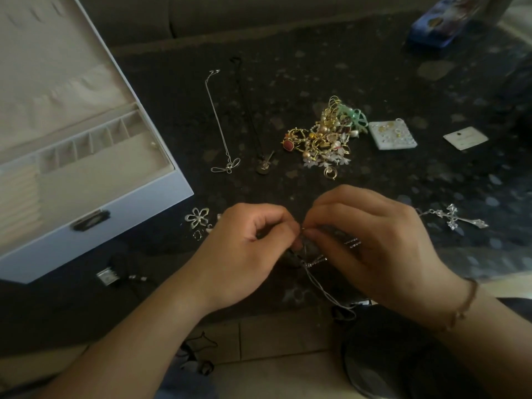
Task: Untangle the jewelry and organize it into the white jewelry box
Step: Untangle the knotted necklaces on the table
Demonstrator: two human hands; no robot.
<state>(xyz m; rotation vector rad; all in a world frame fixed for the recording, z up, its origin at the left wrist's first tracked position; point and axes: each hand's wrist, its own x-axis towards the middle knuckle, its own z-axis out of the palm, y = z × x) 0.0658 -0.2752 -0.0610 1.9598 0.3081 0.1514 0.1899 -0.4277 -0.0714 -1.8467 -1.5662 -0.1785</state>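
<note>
My left hand (244,249) and my right hand (371,243) meet at the near middle of the dark table, both pinching a knot of thin silver chains (319,263) whose loose strands hang toward the table's front edge. A tangled pile of gold, pearl and green jewelry (325,136) lies beyond my hands. The white jewelry box (115,208) stands open at the left, its beige compartments showing. A silver necklace (221,125) and a dark cord pendant (263,165) lie stretched out between box and pile.
A silver flower piece (197,217) lies left of my left hand, a silver cross (457,218) right of my right hand. Two earring cards (393,135) (465,138) sit at the right. A blue box (440,21) is far right. A small silver charm (108,276) lies near the box front.
</note>
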